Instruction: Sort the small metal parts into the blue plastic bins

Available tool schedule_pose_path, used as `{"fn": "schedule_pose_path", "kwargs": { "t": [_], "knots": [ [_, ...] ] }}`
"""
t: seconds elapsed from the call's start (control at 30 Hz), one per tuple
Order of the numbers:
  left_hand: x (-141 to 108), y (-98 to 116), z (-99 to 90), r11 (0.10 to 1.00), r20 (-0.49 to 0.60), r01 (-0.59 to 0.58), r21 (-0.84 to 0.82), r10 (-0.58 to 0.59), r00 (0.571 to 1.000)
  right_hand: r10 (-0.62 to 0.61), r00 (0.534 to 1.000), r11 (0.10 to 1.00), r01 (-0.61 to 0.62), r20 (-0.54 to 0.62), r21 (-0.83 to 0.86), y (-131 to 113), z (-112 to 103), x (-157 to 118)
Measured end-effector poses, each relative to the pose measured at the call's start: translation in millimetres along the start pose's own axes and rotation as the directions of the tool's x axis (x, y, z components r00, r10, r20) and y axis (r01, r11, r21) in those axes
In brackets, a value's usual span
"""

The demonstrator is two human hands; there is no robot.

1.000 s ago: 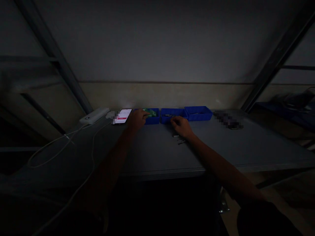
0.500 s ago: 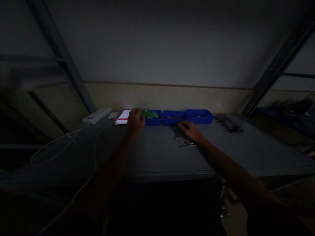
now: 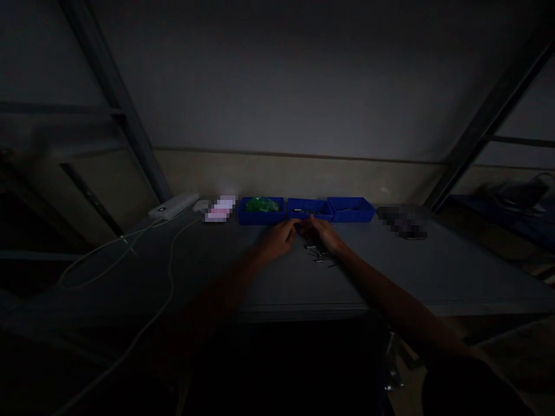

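My left hand (image 3: 282, 237) and my right hand (image 3: 324, 234) are close together just in front of the middle blue bin (image 3: 310, 214). The fingers of both are drawn together in a pinch; anything between them is too small and dark to make out. Several thin metal parts (image 3: 321, 255) lie loose on the table below my right hand. More small metal pieces sit inside the middle bin. A crumpled green plastic bag (image 3: 262, 204) rests in the left blue bin (image 3: 261, 218). The right blue bin (image 3: 352, 214) holds a few slim dark pieces.
A white power bank (image 3: 174, 206) with a white cable (image 3: 170, 266) lies on the grey table (image 3: 411, 277) at the left. Near it is a lit phone (image 3: 220, 209), blurred out. A dark pixelated object (image 3: 401, 222) lies at the right. Metal posts stand at both sides.
My left hand has left the green bag in the left bin and moved right, beside my right hand. My right hand has shifted slightly left, and the metal parts below it lie more scattered.
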State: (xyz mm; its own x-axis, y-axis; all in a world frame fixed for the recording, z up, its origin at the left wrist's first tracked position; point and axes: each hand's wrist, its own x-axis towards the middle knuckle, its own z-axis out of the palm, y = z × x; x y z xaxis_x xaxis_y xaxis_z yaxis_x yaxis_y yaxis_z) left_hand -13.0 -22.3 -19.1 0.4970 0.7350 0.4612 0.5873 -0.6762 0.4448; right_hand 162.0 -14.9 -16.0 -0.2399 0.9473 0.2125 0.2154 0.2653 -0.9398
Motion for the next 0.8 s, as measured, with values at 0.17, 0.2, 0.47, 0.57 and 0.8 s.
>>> {"fn": "schedule_pose_path", "kwargs": {
  "t": [0.17, 0.2, 0.47, 0.57, 0.8],
  "knots": [
    [1.2, -3.2, 2.6, 0.996, 0.083, -0.05, 0.069, 0.044, 0.996, -0.013, 0.981, 0.997, 0.028, -0.193, 0.073, 5.8, -5.3, 3.6],
    [2.7, -3.2, 2.8, 0.994, 0.107, -0.078, 0.079, 0.07, 0.992, -0.031, 0.974, 0.999, 0.035, -0.224, 0.017, 7.0, -6.5, 3.8],
    [17.1, -10.8, -0.7, 0.991, 0.21, -0.134, -0.029, 0.137, 0.968, 0.05, 0.998, 0.999, -0.049, -0.047, 0.021, 11.6, -6.7, 4.1],
    [17.6, -9.6, -1.9, 0.99, 0.223, -0.137, -0.019, 0.138, 0.965, 0.141, 0.99, 0.977, -0.141, 0.006, 0.159, 9.4, -8.0, 9.3],
    [11.7, -13.1, -11.5, 0.995, 0.04, 0.005, 0.096, -0.009, 0.999, -0.087, 0.975, 0.975, 0.125, 0.205, -0.182, -11.6, -5.2, 23.8]
  ]
}}
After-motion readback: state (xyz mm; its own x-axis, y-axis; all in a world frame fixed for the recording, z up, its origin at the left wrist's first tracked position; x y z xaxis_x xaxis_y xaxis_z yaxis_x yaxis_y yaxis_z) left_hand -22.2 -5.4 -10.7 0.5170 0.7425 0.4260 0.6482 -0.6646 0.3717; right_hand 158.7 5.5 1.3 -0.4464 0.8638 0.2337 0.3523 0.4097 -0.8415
